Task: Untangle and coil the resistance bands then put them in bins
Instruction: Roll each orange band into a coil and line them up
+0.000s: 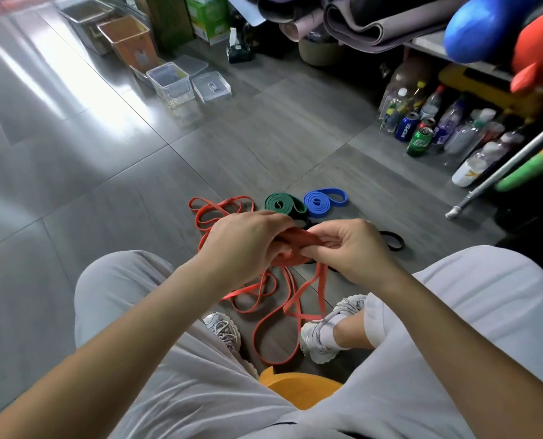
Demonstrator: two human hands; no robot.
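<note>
The floor (105, 172) was grey tile, with a bright streak of glare across its far left. The person sat on an orange stool (298, 391), knees apart, shoes planted at the near edge of the tangle.

Both hands met above the floor, in the middle. The left grip (244, 242) was clenched round a partly wound coil of the red band (297, 237), and the right grip (349, 245) pinched the same coil from the right side. The uncoiled rest of the red band trailed down in loose loops onto the tiles between the shoes, and more red loops lay just beyond the left hand.

Just past the hands, a coiled green band (284, 204) and a coiled blue band (322, 201) lay side by side on the floor. A black band (393, 240) showed partly behind the right hand.

Far to the left stood clear bins (170, 82), with larger tubs behind them. Along the right wall, bottles and cans (422, 128) crowded the floor beneath a shelf (428, 44) holding rolled mats (358, 20). A metal pole (501, 172) leaned there.
</note>
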